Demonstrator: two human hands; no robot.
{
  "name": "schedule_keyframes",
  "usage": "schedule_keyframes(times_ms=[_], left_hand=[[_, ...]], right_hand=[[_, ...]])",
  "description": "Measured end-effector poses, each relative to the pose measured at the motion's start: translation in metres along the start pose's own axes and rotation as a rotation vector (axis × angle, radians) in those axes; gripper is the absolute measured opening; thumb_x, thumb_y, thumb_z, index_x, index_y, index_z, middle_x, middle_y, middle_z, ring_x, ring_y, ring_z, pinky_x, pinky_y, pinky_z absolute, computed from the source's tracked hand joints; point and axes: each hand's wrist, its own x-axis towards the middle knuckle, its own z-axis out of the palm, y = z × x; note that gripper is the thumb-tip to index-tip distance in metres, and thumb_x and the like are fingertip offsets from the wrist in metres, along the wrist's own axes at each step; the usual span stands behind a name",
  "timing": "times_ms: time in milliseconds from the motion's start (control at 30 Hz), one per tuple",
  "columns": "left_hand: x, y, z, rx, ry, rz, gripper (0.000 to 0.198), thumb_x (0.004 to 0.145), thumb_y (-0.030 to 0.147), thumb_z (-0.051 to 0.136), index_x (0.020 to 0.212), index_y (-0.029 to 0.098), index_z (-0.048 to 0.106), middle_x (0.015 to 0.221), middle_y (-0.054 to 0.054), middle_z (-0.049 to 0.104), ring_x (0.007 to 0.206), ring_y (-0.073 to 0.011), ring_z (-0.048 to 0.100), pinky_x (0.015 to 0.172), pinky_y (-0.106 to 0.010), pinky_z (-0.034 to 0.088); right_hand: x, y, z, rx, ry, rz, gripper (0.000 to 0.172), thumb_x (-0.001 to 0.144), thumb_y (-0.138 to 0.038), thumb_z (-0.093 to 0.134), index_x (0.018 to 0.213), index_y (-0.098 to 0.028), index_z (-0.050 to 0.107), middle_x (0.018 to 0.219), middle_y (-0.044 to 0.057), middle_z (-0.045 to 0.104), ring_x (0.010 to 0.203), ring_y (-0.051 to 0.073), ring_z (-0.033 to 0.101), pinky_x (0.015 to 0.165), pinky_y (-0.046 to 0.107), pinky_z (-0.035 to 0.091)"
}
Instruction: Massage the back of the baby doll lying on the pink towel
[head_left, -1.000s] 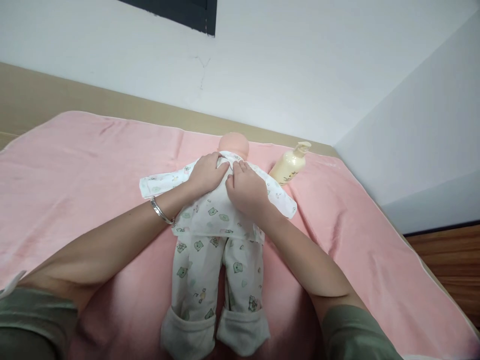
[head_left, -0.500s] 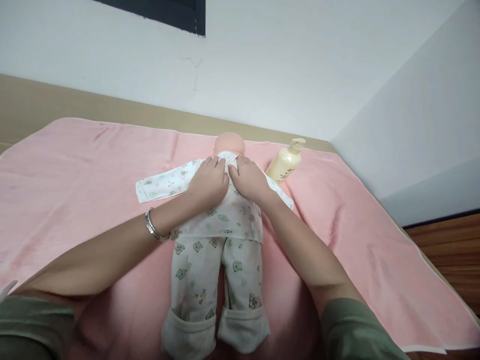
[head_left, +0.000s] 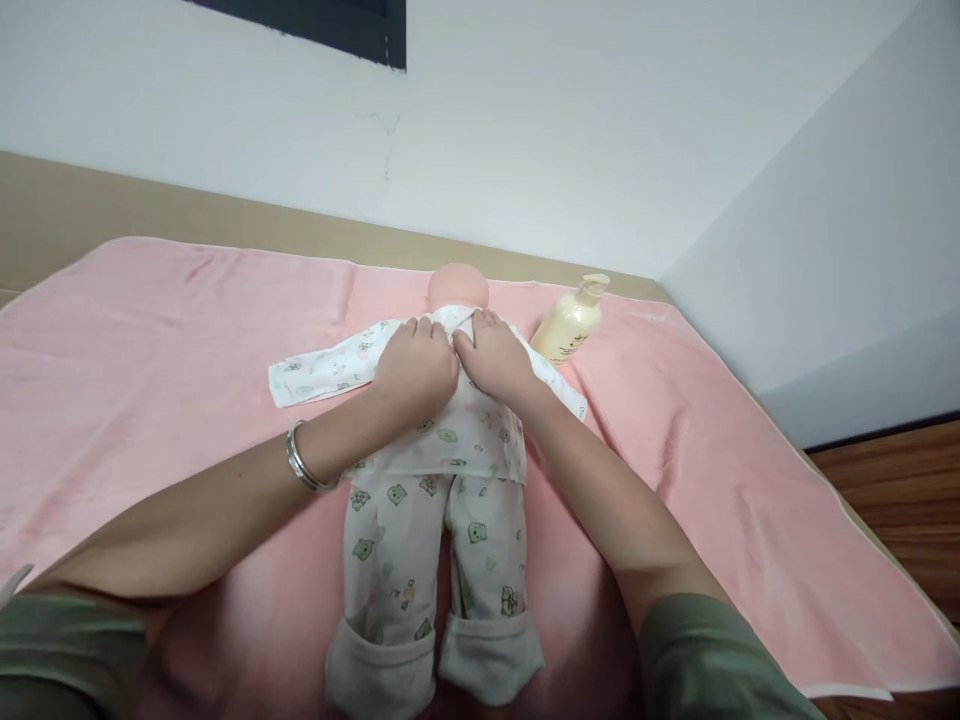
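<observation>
A baby doll lies on its back, its bald head (head_left: 457, 286) at the far end and its face hidden from me. It wears a white printed baby shirt (head_left: 457, 440) with long sleeves spread outward, and matching trousers (head_left: 394, 550) with turned-up cuffs. At the upper chest, just below the collar, my left hand (head_left: 417, 366) is closed on the shirt, its fingertips curled into the cloth. Close beside it my right hand (head_left: 496, 362) grips the shirt's other side of the neckline, thumb towards the middle. What lies under the fingers is hidden.
A pale yellow pump bottle (head_left: 568, 328) stands tilted in view to the right of the doll's shoulder. Pink cloth (head_left: 697, 480) covers the surface beneath. A white wall (head_left: 525, 150) rises behind, and brown wood panelling (head_left: 900, 500) shows at the right.
My left hand has shifted slightly down, and its fingers are curled a little more. My right hand stays almost in place at the neckline. The doll and bottle look unmoved.
</observation>
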Motion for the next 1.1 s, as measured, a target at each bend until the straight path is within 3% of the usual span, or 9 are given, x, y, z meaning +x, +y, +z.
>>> schedule_keyframes(times_ms=[67, 267, 467, 567, 767, 933, 1100], left_hand=[[0.000, 0.002, -0.004, -0.010, -0.024, 0.021, 0.037, 0.092, 0.013, 0.034, 0.097, 0.006, 0.070, 0.106, -0.025, 0.069, 0.107, -0.0347, 0.065, 0.101, -0.049, 0.050], [0.021, -0.021, -0.006, -0.278, -0.181, -0.269, 0.039, 0.095, 0.024, 0.031, 0.102, 0.013, 0.068, 0.110, -0.019, 0.072, 0.101, -0.0308, 0.068, 0.089, -0.042, 0.053], [0.027, -0.032, 0.007, -0.443, -0.119, -0.313, 0.043, 0.097, 0.034, 0.029, 0.096, 0.016, 0.068, 0.108, -0.013, 0.074, 0.098, -0.0270, 0.066, 0.087, -0.039, 0.051], [0.020, -0.022, 0.007, -0.385, -0.072, -0.291, 0.040, 0.095, 0.028, 0.030, 0.096, 0.014, 0.067, 0.108, -0.016, 0.073, 0.100, -0.0277, 0.065, 0.092, -0.040, 0.052], [0.007, 0.000, -0.001, -0.237, -0.006, -0.121, 0.034, 0.090, 0.014, 0.032, 0.102, 0.010, 0.063, 0.115, -0.022, 0.067, 0.117, -0.0334, 0.061, 0.109, -0.047, 0.047], [0.014, -0.013, -0.003, -0.355, -0.089, -0.268, 0.028, 0.091, 0.023, 0.034, 0.093, 0.016, 0.061, 0.105, -0.016, 0.070, 0.100, -0.0301, 0.064, 0.093, -0.044, 0.052], [0.022, -0.026, 0.008, -0.517, -0.039, -0.341, 0.034, 0.093, 0.034, 0.033, 0.087, 0.019, 0.063, 0.102, -0.012, 0.072, 0.100, -0.0281, 0.064, 0.094, -0.043, 0.050]], right_hand=[[-0.003, -0.004, 0.000, -0.036, -0.001, -0.003, 0.051, 0.104, -0.032, 0.033, 0.133, 0.001, 0.058, 0.139, 0.025, 0.063, 0.134, 0.035, 0.055, 0.118, 0.045, 0.041], [-0.030, -0.028, 0.001, -0.196, 0.051, -0.071, 0.049, 0.104, -0.026, 0.035, 0.135, 0.004, 0.057, 0.139, 0.029, 0.062, 0.133, 0.037, 0.055, 0.118, 0.047, 0.041], [-0.034, -0.031, 0.002, -0.247, 0.050, -0.121, 0.046, 0.103, -0.019, 0.032, 0.131, 0.005, 0.060, 0.132, 0.028, 0.066, 0.132, 0.035, 0.058, 0.118, 0.045, 0.043], [-0.022, -0.021, 0.004, -0.159, 0.055, -0.070, 0.047, 0.104, -0.025, 0.034, 0.134, 0.001, 0.060, 0.137, 0.025, 0.065, 0.134, 0.034, 0.057, 0.119, 0.046, 0.043], [-0.003, -0.004, 0.005, -0.059, 0.022, -0.030, 0.060, 0.105, -0.036, 0.035, 0.145, 0.007, 0.049, 0.152, 0.026, 0.055, 0.144, 0.035, 0.049, 0.124, 0.045, 0.036], [-0.019, -0.021, 0.006, -0.160, 0.049, -0.021, 0.056, 0.106, -0.032, 0.033, 0.140, 0.007, 0.053, 0.144, 0.029, 0.059, 0.137, 0.038, 0.054, 0.120, 0.049, 0.040], [-0.042, -0.039, 0.013, -0.240, 0.069, -0.148, 0.060, 0.104, -0.026, 0.032, 0.150, 0.012, 0.039, 0.156, 0.035, 0.045, 0.150, 0.042, 0.042, 0.127, 0.057, 0.033]])
